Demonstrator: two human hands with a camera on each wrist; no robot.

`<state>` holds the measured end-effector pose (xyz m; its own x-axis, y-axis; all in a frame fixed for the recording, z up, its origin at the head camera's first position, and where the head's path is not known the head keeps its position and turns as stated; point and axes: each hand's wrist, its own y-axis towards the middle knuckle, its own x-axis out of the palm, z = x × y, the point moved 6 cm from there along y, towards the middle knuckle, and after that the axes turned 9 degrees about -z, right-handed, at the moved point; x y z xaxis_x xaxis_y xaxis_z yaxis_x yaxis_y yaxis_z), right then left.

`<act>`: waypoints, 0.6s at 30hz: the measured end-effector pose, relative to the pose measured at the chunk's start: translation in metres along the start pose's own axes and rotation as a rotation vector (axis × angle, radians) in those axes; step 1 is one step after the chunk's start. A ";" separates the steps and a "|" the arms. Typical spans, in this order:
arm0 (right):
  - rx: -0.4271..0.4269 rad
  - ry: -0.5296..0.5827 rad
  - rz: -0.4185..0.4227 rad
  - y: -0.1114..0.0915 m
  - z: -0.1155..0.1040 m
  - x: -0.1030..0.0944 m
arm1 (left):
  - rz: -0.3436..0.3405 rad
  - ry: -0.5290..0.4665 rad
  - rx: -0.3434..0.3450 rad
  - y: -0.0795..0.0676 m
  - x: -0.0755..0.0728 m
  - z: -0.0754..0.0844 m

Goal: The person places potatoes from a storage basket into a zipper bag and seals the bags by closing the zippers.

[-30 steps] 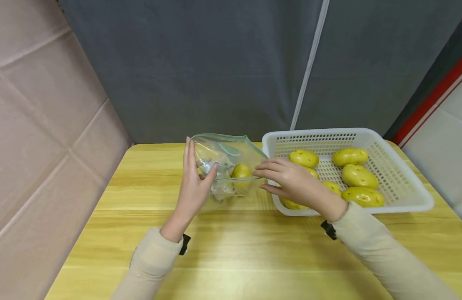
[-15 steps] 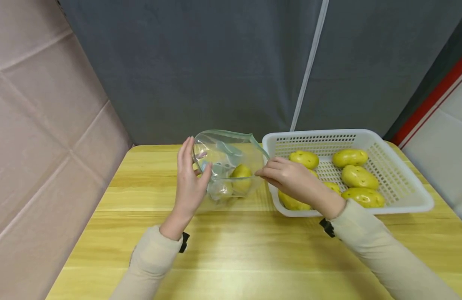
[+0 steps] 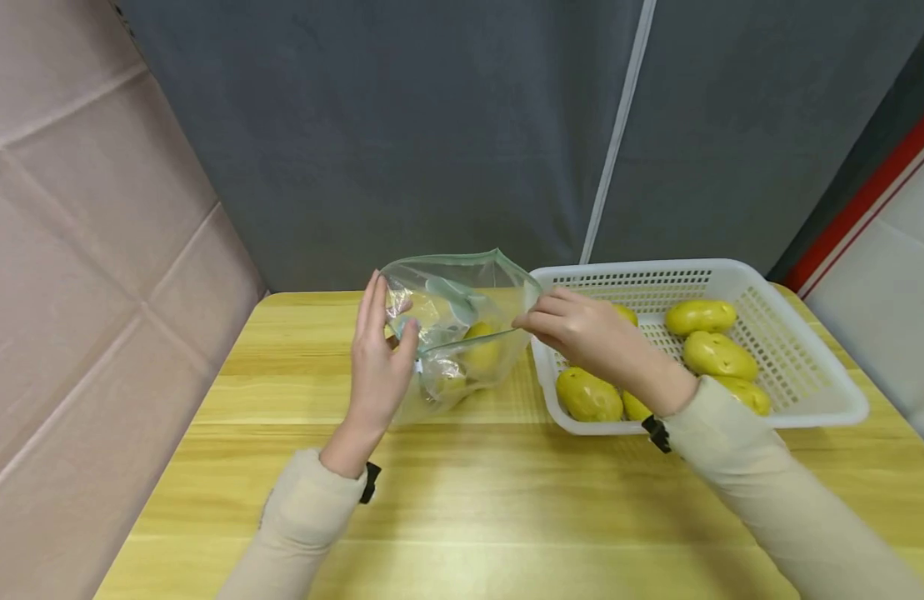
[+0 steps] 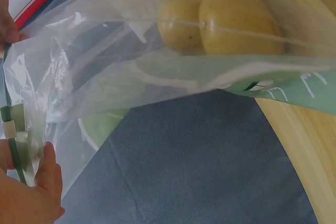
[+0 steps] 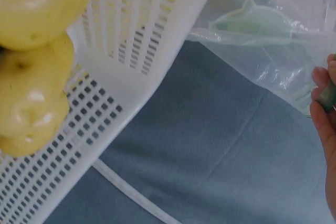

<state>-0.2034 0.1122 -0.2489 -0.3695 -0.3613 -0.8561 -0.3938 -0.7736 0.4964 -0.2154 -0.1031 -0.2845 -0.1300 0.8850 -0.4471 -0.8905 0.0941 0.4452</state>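
Far left, pinkish-beige padded wall covering point(image 3: 94, 250), creased. Left hand point(image 3: 377, 367), cream sleeve point(image 3: 304, 508), black strap point(image 3: 370, 483) at the cuff: two fingers straight up along the left edge of a clear plastic bag point(image 3: 462, 375), thumb standing apart in front. Bag edge runs between thumb and fingers; cannot tell if they clamp it. Left wrist view: small pale slider point(image 4: 9, 128) on the green strip along the bag's mouth, just beside this hand.

Bag is between both hands, left of the basket, over the yellow wood-grain table point(image 3: 462, 525). Mouth up and spread wide, green print on the plastic. Inside, low down: two smooth yellow potatoes point(image 4: 239, 22), side by side. Cannot tell how much weight the table takes. Behind, dark grey curtain point(image 3: 387, 142) with a slanting white strip point(image 3: 619, 133).

Right hand point(image 3: 574, 333), cream sleeve too: thumb and fingers pinch the bag's right rim, confirmed in right wrist view. Hand and forearm pass in front of a white rectangular perforated plastic basket point(image 3: 814, 367), hiding part of it. In it, at least six shiny yellow oval potatoes point(image 3: 720, 354), some partly covered by the arm. Far right, white panel point(image 3: 881, 300) with red stripe point(image 3: 866, 196).
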 end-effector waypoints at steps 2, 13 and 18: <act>0.004 0.001 0.011 0.002 0.003 -0.003 | -0.001 -0.029 0.000 0.000 0.001 0.000; -0.013 -0.080 0.057 0.012 0.011 -0.029 | 0.021 -0.104 0.002 0.003 0.003 0.006; -0.009 -0.071 0.072 0.012 0.012 -0.035 | 0.029 -0.112 -0.008 0.004 0.003 0.008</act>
<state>-0.2051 0.1214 -0.2107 -0.4554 -0.3789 -0.8057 -0.3567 -0.7514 0.5550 -0.2154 -0.0959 -0.2781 -0.1064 0.9327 -0.3445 -0.8908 0.0645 0.4498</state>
